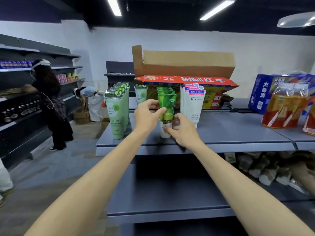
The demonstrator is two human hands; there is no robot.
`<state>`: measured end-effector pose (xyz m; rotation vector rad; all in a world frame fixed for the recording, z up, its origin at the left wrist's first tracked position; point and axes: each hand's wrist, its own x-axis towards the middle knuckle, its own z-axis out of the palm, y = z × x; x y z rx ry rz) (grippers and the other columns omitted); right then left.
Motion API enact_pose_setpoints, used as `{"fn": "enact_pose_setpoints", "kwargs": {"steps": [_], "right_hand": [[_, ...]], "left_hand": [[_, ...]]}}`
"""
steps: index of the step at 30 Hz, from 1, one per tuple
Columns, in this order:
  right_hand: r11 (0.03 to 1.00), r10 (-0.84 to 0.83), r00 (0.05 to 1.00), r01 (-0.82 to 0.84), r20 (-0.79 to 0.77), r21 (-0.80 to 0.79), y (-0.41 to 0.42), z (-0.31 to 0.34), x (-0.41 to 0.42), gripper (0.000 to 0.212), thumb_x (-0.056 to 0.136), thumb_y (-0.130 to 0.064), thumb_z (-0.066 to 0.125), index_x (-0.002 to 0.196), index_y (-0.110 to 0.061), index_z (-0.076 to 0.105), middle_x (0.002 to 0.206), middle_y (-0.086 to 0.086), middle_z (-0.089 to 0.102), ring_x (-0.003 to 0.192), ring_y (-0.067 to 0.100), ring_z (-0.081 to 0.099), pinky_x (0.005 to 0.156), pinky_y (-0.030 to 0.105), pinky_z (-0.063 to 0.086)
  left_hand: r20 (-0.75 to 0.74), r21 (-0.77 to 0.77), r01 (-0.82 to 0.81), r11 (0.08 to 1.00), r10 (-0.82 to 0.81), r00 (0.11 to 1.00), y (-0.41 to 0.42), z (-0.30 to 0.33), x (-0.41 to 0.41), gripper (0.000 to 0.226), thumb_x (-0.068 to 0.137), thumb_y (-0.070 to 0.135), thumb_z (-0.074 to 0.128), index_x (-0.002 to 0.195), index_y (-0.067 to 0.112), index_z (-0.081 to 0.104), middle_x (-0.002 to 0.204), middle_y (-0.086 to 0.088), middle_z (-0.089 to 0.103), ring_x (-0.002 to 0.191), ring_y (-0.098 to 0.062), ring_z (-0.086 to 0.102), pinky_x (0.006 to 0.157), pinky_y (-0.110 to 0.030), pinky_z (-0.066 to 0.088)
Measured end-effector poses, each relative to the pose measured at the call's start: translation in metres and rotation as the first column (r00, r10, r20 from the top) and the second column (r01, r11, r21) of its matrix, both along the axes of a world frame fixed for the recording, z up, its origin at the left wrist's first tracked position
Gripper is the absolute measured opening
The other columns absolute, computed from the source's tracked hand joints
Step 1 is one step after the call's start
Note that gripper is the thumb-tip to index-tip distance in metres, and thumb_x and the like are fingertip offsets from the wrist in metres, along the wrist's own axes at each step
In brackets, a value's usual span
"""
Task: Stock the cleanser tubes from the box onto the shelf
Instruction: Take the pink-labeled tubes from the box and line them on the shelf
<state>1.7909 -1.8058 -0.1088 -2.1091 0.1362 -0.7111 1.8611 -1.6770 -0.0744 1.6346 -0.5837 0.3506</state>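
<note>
cleanser tubes, bright green (166,101), stand cap-down in short row mid-shelf, front one held by both hands. far left: person in dark clothes (51,103) at wall shelving. pale green tubes (116,113) in row at shelf's left end. left hand (148,114) curled round front green tube, thumb across its face. right hand (181,129) pinches its white cap end. white facial tubes (194,103) just right. open box (184,74) behind. grey shelf (238,130). far right: blue pack (260,94), wrapped bottles (286,106).
</note>
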Motion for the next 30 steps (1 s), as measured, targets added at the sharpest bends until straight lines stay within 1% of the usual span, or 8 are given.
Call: {"fn": "enact_pose_setpoints", "kwargs": {"steps": [2,11,16,22,24,26,28,30], "right_hand": [[1.0,-0.011,1.0,0.011,-0.001,-0.004,-0.003,-0.002,0.006,0.03,0.083,-0.014,0.078,0.104,-0.012,0.057,0.084,-0.013,0.061,0.067,-0.009,0.056,0.057,0.0,0.039],[0.998,-0.02,0.999,0.018,-0.041,-0.058,-0.012,0.002,0.019,0.031,0.085,-0.016,0.077,0.106,-0.014,0.054,0.084,-0.017,0.058,0.071,-0.006,0.057,0.06,0.0,0.04],[0.997,-0.018,0.999,0.015,-0.043,-0.071,-0.012,0.004,0.022,0.033,0.085,-0.015,0.076,0.109,-0.012,0.055,0.09,-0.006,0.063,0.07,0.004,0.061,0.059,0.001,0.04],[0.998,-0.017,0.998,0.014,-0.053,-0.061,-0.01,0.005,0.021,0.032,0.086,-0.015,0.076,0.106,-0.015,0.052,0.09,-0.007,0.062,0.071,0.002,0.06,0.057,0.001,0.04],[0.998,-0.021,0.998,0.016,-0.065,-0.067,-0.009,0.007,0.021,0.034,0.086,-0.016,0.076,0.11,-0.014,0.052,0.095,-0.005,0.064,0.076,0.008,0.063,0.059,0.005,0.042],[0.997,-0.023,0.996,0.017,-0.087,-0.072,-0.009,0.008,0.021,0.04,0.084,-0.019,0.077,0.115,-0.014,0.052,0.101,-0.001,0.067,0.087,0.014,0.067,0.069,0.014,0.047],[0.997,-0.03,0.993,0.022,-0.117,-0.068,-0.008,0.009,0.021,0.044,0.081,-0.022,0.08,0.114,-0.014,0.051,0.102,0.0,0.068,0.093,0.018,0.067,0.081,0.028,0.053],[0.996,-0.047,0.989,0.037,-0.137,-0.076,-0.007,0.008,0.02,0.045,0.079,-0.024,0.082,0.109,-0.015,0.05,0.101,0.0,0.067,0.094,0.019,0.067,0.087,0.035,0.054]], "left_hand": [[-0.004,0.006,-0.005,1.0,0.005,1.0,-0.004,0.0,0.006,0.024,0.082,0.02,0.08,0.103,0.013,0.07,0.087,0.003,0.07,0.085,-0.021,0.071,0.083,-0.044,0.06],[0.018,0.025,-0.016,1.0,0.016,1.0,-0.012,-0.003,0.021,0.027,0.082,0.023,0.08,0.105,0.011,0.071,0.093,-0.002,0.074,0.083,-0.02,0.072,0.08,-0.044,0.061],[0.041,0.032,-0.022,0.999,0.021,0.999,-0.014,-0.004,0.025,0.024,0.081,0.024,0.079,0.102,0.014,0.072,0.091,-0.001,0.074,0.082,-0.018,0.072,0.078,-0.045,0.061],[0.059,0.032,-0.047,0.998,0.045,0.997,-0.015,-0.004,0.022,0.024,0.083,0.022,0.078,0.104,0.014,0.07,0.093,-0.001,0.073,0.081,-0.015,0.071,0.079,-0.041,0.061],[0.054,0.023,-0.052,0.998,0.05,0.997,-0.015,-0.003,0.02,0.024,0.083,0.021,0.079,0.104,0.013,0.07,0.094,-0.002,0.073,0.081,-0.013,0.071,0.08,-0.039,0.061],[0.063,0.024,-0.065,0.998,0.064,0.996,-0.014,-0.003,0.016,0.026,0.082,0.021,0.079,0.105,0.012,0.071,0.094,-0.001,0.072,0.08,-0.008,0.069,0.082,-0.034,0.06],[0.075,0.027,-0.082,0.996,0.08,0.994,-0.011,-0.002,0.013,0.03,0.082,0.021,0.08,0.108,0.012,0.07,0.093,0.001,0.071,0.077,-0.001,0.066,0.08,-0.024,0.059],[0.087,0.031,-0.093,0.995,0.09,0.992,-0.007,0.0,0.009,0.028,0.083,0.019,0.079,0.108,0.012,0.069,0.088,0.007,0.067,0.072,0.006,0.063,0.072,-0.009,0.053]]}}
